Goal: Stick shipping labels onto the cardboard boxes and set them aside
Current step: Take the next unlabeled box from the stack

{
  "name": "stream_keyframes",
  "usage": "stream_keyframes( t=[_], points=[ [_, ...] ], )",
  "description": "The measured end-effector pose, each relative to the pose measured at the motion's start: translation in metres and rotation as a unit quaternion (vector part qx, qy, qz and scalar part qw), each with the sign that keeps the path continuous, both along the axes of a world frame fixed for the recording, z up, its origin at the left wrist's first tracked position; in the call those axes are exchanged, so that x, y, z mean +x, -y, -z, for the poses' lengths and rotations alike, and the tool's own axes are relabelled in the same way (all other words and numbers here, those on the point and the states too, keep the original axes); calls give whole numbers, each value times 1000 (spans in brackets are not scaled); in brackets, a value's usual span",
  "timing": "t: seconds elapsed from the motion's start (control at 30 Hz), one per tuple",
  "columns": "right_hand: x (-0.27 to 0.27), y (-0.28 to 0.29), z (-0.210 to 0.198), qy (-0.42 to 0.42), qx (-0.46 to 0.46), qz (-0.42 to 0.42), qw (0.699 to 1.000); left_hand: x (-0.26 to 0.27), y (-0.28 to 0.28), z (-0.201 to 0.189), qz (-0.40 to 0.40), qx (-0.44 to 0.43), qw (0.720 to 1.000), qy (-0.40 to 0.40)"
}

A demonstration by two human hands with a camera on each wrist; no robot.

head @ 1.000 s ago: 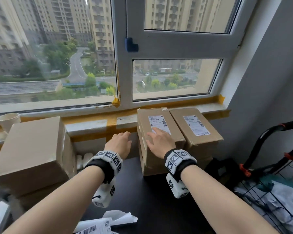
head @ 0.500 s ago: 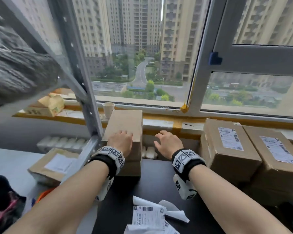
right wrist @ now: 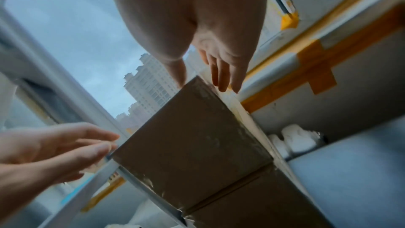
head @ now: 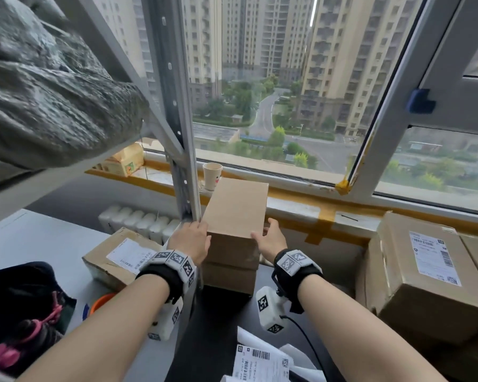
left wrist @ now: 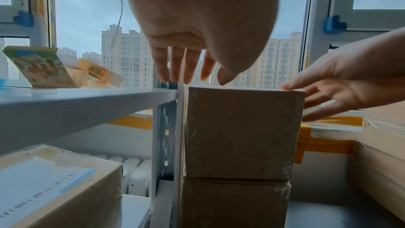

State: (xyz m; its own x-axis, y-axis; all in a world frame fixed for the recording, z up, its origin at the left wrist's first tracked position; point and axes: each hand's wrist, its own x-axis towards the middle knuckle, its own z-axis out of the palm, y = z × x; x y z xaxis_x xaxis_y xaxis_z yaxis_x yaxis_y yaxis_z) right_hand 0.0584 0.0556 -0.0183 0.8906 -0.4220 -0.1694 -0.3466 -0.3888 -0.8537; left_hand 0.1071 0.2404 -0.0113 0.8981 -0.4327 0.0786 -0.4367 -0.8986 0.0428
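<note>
Two plain brown boxes stand in a stack between the hands. The top box (head: 236, 208) sits on the bottom box (head: 229, 277), and neither one has a label on the sides that show. The left hand (head: 191, 238) is at the left near corner of the top box, with straight fingers (left wrist: 175, 65) spread out, holding nothing. The right hand (head: 271, 238) is at the right near corner, also open, with its thumb by the top edge and its fingers (right wrist: 221, 74) down the right side. I cannot tell if the hands touch the box.

To the right of the right hand are two boxes side by side; the nearer labeled box (head: 425, 271) wears a white label. To the left of the left hand lies one more box with a label (head: 122, 257). Near the arms, loose shipping labels (head: 260, 365) lie on the dark counter (head: 215, 326). One paper cup (head: 212, 176) stands beyond the stack
</note>
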Motion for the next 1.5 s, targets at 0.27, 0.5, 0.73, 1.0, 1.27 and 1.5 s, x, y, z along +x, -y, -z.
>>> stream_keyframes(
  t=[0.27,0.5,0.73,1.0,1.27,1.5],
  points=[
    [3,6,10,65,200,35,977,3,24,2,-136,-250,954,-96],
    [-22,29,-3,140,218,44,965,0,36,-14,-134,-435,884,-104],
    [-92,83,-21,184,160,90,965,-25,90,-16,-32,-494,853,-165],
    [-161,111,22,150,120,153,969,-77,133,42,-13,-473,843,-255],
    [-186,120,89,60,139,135,979,-107,135,108,-36,-407,861,-304],
    [-177,138,122,13,143,126,982,-106,146,132,-41,-376,869,-318]
  ],
)
